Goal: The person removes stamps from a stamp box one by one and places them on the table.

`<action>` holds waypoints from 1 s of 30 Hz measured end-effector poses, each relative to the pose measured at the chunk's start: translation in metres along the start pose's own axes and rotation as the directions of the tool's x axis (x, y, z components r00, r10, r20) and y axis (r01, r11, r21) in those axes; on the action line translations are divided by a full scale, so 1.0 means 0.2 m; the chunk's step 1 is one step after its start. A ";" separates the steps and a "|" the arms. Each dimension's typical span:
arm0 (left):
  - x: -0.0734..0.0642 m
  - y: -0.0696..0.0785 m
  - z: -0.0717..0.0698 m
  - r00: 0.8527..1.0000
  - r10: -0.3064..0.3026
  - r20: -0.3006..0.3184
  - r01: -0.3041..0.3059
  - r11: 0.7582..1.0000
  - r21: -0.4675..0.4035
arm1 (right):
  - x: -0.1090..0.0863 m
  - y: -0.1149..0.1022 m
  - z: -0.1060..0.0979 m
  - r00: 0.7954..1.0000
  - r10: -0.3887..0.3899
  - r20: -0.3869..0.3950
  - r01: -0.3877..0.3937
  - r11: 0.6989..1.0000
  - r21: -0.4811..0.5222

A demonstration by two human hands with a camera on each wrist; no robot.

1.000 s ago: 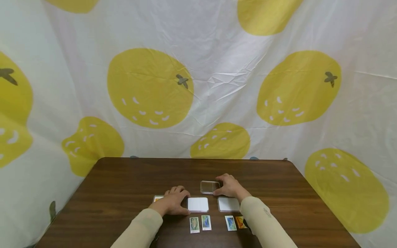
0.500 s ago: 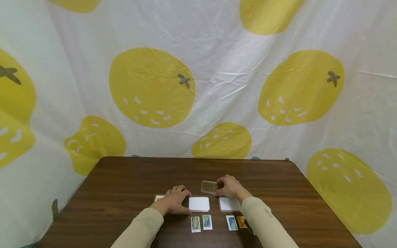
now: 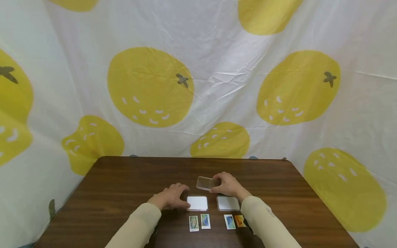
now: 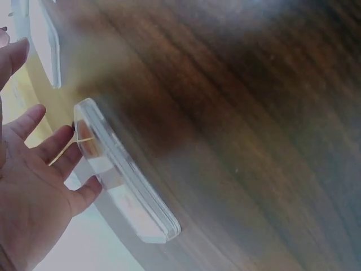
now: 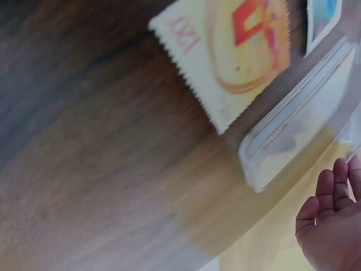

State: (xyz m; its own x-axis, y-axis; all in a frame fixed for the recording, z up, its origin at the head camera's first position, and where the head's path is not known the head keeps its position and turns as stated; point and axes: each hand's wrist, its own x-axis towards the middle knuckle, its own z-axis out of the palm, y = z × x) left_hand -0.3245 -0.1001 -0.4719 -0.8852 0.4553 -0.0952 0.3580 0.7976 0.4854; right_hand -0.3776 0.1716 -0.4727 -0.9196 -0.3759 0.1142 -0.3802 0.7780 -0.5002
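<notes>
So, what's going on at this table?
A person's right hand pinches one end of a clear cover, while the left hand, holding nothing, is beside a flat white-faced case. A second such case lies to its right. Four loose stamps lie on the table, nearer the person.

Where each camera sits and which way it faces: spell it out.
Head: worn on the head, facing forward and down over the brown table to the fruit-print fabric; left hand, right hand and pale sleeves show.
Left wrist: on that wrist, facing a clear case on the table; left hand shows at left.
Right wrist: on that wrist, facing an orange postage stamp and another clear case; right hand shows at lower right.
Shared: head and right wrist both show that stamp.
</notes>
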 end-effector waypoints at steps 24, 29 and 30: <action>0.03 -0.02 -0.03 0.989 0.099 -0.113 -0.112 0.987 -0.118 | -0.07 -0.17 0.07 0.986 -0.145 0.083 0.146 0.989 -0.007; 0.03 -0.02 -0.03 0.983 0.125 -0.133 -0.139 0.985 -0.099 | -0.08 -0.17 0.08 0.984 -0.160 0.081 0.163 0.986 -0.026; 0.03 -0.02 -0.03 0.983 0.126 -0.136 -0.140 0.985 -0.098 | -0.08 -0.17 0.08 0.984 -0.161 0.082 0.164 0.986 -0.028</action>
State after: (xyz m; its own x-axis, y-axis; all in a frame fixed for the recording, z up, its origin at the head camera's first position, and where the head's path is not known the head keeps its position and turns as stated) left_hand -0.3333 -0.1024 -0.4700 -0.8654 0.4937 0.0860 0.4472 0.6835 0.5769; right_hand -0.3485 0.1440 -0.4707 -0.8351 -0.5364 0.1221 -0.5283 0.7199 -0.4501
